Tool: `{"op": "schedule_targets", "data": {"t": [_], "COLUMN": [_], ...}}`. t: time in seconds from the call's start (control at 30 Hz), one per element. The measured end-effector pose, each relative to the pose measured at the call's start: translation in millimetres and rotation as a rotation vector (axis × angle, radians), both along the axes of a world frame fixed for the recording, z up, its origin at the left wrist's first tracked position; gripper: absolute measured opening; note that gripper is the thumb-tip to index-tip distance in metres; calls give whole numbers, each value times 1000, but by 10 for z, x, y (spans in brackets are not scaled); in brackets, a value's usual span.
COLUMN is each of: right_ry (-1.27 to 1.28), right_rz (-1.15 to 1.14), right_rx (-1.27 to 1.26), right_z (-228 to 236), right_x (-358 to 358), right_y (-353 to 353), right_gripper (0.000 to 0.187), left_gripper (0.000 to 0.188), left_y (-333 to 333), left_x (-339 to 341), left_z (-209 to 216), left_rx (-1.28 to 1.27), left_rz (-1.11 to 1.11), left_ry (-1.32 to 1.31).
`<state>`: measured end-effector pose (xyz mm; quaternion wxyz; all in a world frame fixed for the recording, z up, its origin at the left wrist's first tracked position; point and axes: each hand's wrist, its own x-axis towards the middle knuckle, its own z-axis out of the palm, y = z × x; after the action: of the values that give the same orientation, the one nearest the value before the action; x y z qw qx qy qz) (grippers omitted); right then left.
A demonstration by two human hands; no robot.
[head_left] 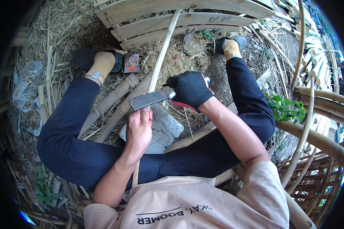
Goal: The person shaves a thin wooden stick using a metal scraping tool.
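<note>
A long pale bamboo strip (163, 55) runs from the wooden crate down past my lap. Bare and closed, my left hand (138, 129) grips it with the thumb pointing up along it. My right hand (191, 89), in a black glove with red edging, is wrapped round the handle of a knife with a broad, square-ended blade (151, 99). The blade lies across the strip just above my left thumb, hiding a short stretch of it. Below my hands sits a grey stone block (162, 128), partly hidden by my left hand and leg.
A slatted wooden crate (179, 20) stands ahead. Split bamboo pieces (116, 97) and straw cover the ground between my legs. A small red-and-dark packet (132, 63) lies beside my left foot. Bamboo poles (313, 63), a leafy plant (286, 108) and a bamboo lattice (319, 183) are at right.
</note>
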<state>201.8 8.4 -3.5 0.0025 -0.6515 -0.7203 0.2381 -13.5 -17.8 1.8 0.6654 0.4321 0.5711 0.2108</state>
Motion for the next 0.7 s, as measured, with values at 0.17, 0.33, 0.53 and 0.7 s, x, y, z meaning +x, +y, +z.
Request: {"op": "schedule_targets", "data": {"t": [0.17, 0.33, 0.53, 0.7], "right_ry": [53, -65, -36, 84], "right_rz": [-152, -460, -529, -353], "right_rx": [48, 39, 91, -35], "right_z": [-62, -103, -65, 88], "right_x": [148, 686, 659, 282], "right_y": [44, 190, 239, 127], "right_gripper": [23, 29, 32, 36], "left_gripper": [44, 44, 44, 45], "left_y": [-70, -127, -30, 70], "left_x": [-71, 17, 5, -44], "left_z": [-36, 43, 71, 52], "left_rx": [102, 33, -127, -133], "left_rz": [-86, -93, -10, 45], "left_ry": [66, 46, -46, -38]}}
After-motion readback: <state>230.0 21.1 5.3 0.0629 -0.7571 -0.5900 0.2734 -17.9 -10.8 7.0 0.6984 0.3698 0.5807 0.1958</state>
